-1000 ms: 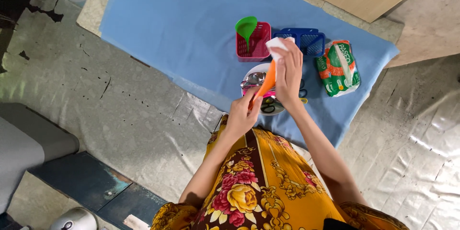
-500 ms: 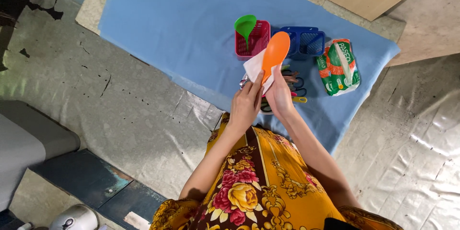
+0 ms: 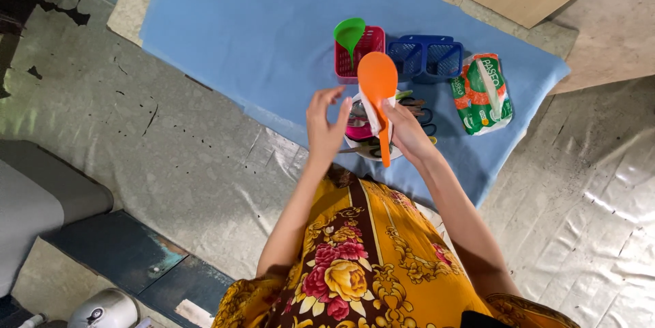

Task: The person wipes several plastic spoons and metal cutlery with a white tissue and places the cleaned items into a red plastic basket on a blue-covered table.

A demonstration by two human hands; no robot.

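Wiping an orange plastic rice spoon (image 3: 377,86) with a white tissue (image 3: 374,115).
Right hand (image 3: 407,133) grips both above the bowl; left hand (image 3: 324,126), fingers spread, seems empty and would regrasp the handle.

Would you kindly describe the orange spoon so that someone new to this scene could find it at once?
Start at the blue cloth on the floor and find the red basket with a green funnel. Just below it, the right hand holds the orange spoon upright with a white tissue. It is the only orange thing, with a broad oval bowl.
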